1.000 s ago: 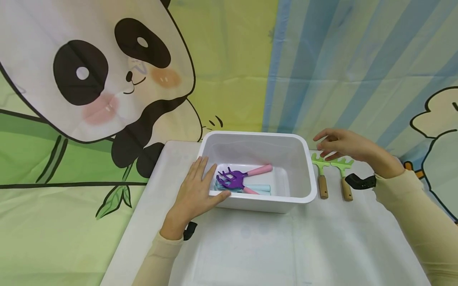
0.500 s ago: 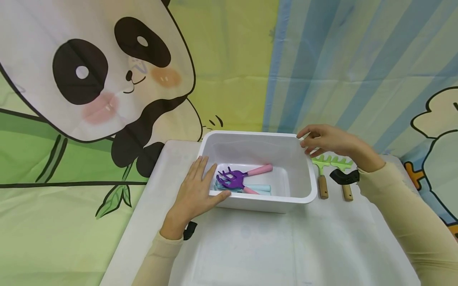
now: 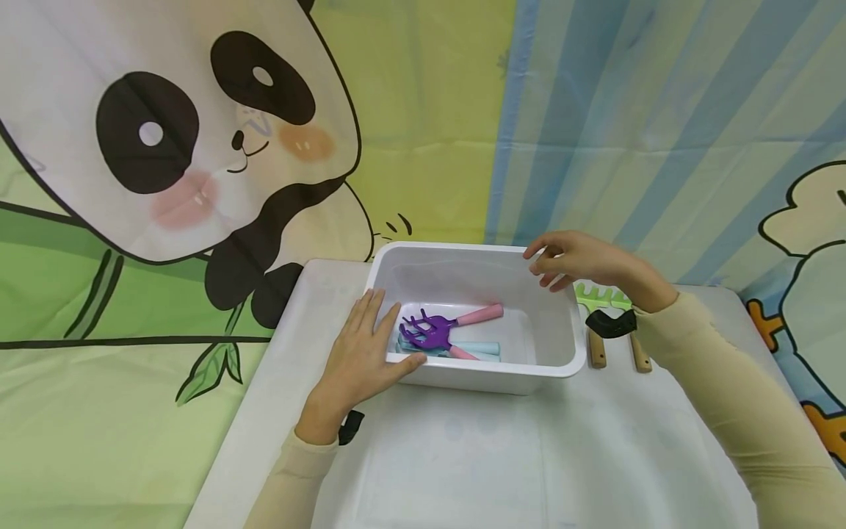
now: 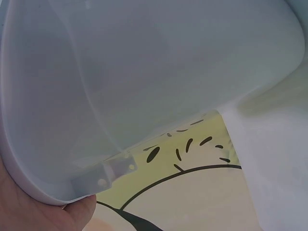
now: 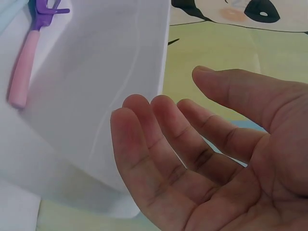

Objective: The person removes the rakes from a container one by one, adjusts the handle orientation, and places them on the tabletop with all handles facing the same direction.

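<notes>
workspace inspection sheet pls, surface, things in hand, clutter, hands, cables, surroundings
surface: white table, covered with a pale sheet
job's things: white bin in mid-table; inside it a purple rake with a pink handle lies over pale blue tools
clutter: two green rakes with wooden handles lie on the table right of the bin, partly hidden by the right arm
grippers: left hand rests flat on the bin's left rim, fingers straight; right hand is empty, fingers loosely bent, above the bin's far right corner
cables: nothing seen; a black strap sits on the right wrist
surroundings: panda cartoon backdrop on the left, blue stripes on the right
</notes>
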A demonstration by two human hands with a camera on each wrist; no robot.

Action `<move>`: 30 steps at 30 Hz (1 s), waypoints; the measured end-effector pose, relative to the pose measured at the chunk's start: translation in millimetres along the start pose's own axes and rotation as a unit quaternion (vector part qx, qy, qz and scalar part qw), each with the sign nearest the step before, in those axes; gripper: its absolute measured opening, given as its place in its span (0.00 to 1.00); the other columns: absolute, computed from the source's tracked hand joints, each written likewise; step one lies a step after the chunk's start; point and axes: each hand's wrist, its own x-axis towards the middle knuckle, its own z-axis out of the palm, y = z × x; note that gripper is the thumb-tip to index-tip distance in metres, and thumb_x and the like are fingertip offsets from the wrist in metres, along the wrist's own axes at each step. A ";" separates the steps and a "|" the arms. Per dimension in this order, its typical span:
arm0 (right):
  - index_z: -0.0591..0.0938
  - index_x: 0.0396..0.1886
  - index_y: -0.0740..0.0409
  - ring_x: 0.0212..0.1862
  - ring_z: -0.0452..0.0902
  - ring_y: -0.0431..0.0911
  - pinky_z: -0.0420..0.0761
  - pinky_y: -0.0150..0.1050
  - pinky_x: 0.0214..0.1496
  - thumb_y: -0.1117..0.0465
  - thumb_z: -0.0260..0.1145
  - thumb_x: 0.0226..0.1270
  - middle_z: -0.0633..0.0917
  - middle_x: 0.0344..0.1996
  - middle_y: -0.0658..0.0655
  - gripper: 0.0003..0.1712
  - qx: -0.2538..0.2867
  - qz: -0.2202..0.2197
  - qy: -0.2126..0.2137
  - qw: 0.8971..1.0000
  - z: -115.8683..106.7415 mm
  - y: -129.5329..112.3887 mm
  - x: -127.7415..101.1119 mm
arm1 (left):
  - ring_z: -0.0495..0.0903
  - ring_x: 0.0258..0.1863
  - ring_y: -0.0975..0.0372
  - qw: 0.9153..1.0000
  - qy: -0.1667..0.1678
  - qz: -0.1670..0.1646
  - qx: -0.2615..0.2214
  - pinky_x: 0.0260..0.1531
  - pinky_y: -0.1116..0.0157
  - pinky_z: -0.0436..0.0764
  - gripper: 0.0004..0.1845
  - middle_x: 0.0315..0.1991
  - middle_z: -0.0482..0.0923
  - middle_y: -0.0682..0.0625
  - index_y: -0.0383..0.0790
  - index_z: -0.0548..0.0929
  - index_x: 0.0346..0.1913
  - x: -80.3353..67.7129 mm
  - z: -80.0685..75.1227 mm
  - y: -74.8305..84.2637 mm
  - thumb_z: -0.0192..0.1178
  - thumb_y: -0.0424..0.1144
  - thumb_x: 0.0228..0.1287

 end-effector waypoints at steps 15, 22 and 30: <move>0.73 0.61 0.67 0.46 0.82 0.56 0.83 0.53 0.50 0.62 0.61 0.74 0.81 0.47 0.64 0.21 -0.004 -0.009 -0.053 0.999 20.9 -12.4 34.1 | 0.42 0.78 0.46 1.000 -0.003 -0.004 0.002 0.74 0.49 0.49 0.54 0.78 0.50 0.36 0.36 0.67 0.74 0.1 -0.1 0.1 0.46 0.78 0.60; 0.73 0.59 0.67 0.48 0.81 0.60 0.84 0.53 0.50 0.64 0.61 0.74 0.82 0.47 0.63 0.19 -0.004 -0.005 -0.071 0.997 33.2 -15.2 46.7 | 0.43 0.78 0.46 1.000 -0.001 -0.006 0.002 0.74 0.49 0.49 0.54 0.78 0.50 0.36 0.36 0.67 0.74 -0.3 -0.1 0.3 0.47 0.78 0.60; 0.74 0.59 0.66 0.51 0.79 0.64 0.84 0.52 0.50 0.65 0.60 0.74 0.82 0.48 0.63 0.18 -0.002 0.003 -0.087 0.996 44.2 -14.4 60.1 | 0.42 0.78 0.47 1.000 -0.004 -0.006 0.004 0.74 0.50 0.49 0.54 0.78 0.50 0.36 0.37 0.67 0.74 -0.4 0.5 0.0 0.46 0.79 0.60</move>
